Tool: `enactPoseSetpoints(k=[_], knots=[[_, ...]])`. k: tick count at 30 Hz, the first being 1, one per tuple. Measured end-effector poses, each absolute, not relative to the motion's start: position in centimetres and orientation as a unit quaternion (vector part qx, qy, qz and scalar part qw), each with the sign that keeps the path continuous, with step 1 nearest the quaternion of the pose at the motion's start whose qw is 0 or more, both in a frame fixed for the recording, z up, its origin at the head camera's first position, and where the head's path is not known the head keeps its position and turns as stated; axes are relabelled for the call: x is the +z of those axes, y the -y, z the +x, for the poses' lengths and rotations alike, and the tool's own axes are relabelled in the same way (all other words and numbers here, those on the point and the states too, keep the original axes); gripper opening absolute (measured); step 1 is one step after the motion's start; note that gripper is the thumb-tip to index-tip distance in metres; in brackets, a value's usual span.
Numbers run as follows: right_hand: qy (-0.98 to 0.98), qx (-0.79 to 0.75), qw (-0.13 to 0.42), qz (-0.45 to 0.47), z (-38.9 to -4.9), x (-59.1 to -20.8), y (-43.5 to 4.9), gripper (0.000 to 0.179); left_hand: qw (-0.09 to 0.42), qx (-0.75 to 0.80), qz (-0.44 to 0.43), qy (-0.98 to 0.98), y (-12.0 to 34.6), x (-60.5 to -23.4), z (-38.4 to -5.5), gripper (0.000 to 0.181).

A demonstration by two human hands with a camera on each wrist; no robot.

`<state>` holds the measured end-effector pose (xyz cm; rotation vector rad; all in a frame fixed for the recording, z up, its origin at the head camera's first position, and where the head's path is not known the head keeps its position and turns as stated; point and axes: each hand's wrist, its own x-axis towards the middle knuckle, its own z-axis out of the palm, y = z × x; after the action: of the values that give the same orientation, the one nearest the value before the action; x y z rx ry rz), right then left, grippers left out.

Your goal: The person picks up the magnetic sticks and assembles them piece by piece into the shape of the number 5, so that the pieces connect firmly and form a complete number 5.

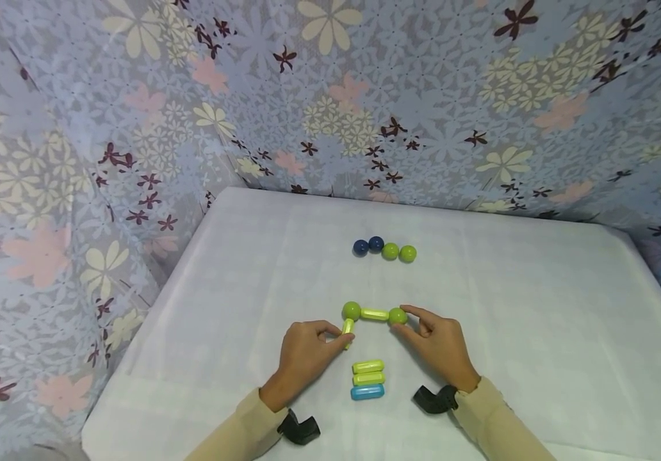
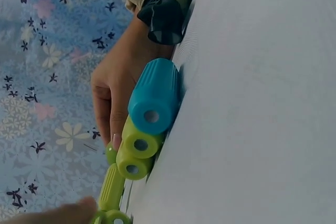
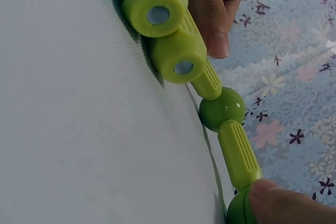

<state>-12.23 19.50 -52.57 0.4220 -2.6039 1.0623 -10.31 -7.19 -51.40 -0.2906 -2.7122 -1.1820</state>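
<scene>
Between thumb and fingers, my left hand [image 1: 306,352] pinches a yellow-green magnetic rod [image 1: 348,328]. The far end of that rod meets a green ball [image 1: 351,311]. A second yellow-green rod [image 1: 375,314] runs from this ball to another green ball [image 1: 398,317], which my right hand [image 1: 441,346] grips between thumb and forefinger. In the right wrist view, the right thumb [image 3: 283,203] presses on its green ball [image 3: 239,208]. The middle green ball [image 3: 222,109] joins both rods at an angle.
Nearer me lie two loose yellow-green rods [image 1: 368,372] and a blue rod [image 1: 367,392], side by side. Farther back, two dark blue balls [image 1: 368,246] and two green balls [image 1: 399,252] form a row. A white cloth [image 1: 515,307] covers the table; floral fabric [image 1: 330,102] hangs behind.
</scene>
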Motion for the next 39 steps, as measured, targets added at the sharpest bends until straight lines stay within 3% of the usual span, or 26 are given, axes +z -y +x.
enactPoseSetpoints(k=[11,20,39], knots=[[0.903,0.373,0.15,0.152,-12.3,-52.6,-19.7,0.04,0.037,-0.455,-0.18,0.872,9.0,-51.1,-13.7,0.016],[0.907,0.373,0.133,0.145,-12.2,-52.8,-19.5,0.041,-0.059,-0.492,-0.251,0.832,10.0,-51.7,-18.1,0.034],[0.905,0.372,0.145,0.148,-13.3,-52.7,-18.7,0.04,-0.036,-0.471,-0.276,0.837,10.0,-51.7,-19.1,0.034]])
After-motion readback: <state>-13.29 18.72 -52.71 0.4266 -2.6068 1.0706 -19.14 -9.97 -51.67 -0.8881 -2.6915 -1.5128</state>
